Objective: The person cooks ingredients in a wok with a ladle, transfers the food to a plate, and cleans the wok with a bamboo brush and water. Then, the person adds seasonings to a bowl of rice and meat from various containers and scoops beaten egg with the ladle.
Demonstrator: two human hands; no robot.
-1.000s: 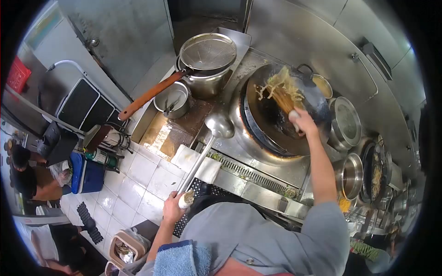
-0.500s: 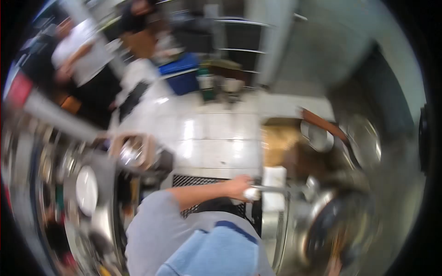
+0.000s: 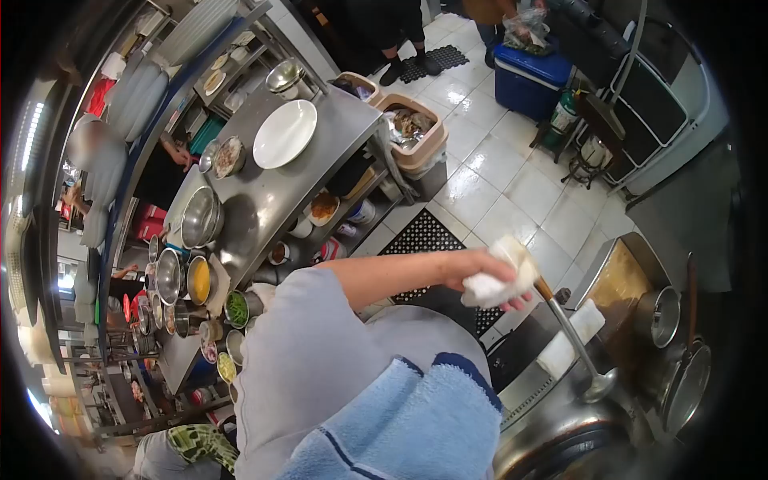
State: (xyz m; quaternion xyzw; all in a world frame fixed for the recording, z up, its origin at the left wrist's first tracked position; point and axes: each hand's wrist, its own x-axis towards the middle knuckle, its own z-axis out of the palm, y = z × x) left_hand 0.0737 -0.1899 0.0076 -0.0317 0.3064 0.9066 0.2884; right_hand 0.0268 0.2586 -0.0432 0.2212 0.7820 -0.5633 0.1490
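My left hand (image 3: 478,272) is closed on a crumpled white cloth (image 3: 506,276), held above the floor left of the stove. A metal ladle (image 3: 572,332) with a wooden handle end slants down to the right from beside the cloth; whether the hand also grips it I cannot tell. Its bowl is over the stove by the wok (image 3: 572,452), only partly visible at the bottom edge. A folded white cloth (image 3: 570,340) lies on the stove's front edge. A blue towel (image 3: 400,424) hangs over my front. My right hand is out of view.
A steel counter (image 3: 276,192) on the left carries a white oval plate (image 3: 286,134) and several bowls. Beyond it stands a beige bin (image 3: 412,132). A blue cooler (image 3: 528,80) is at the back, near people's legs. Pots stand at right; a patterned sleeve (image 3: 200,444) shows bottom left.
The view has swung left from the wok towards the counter. My left hand, earlier at the ladle's handle, now shows a white cloth bunched in it. My right hand has left the view.
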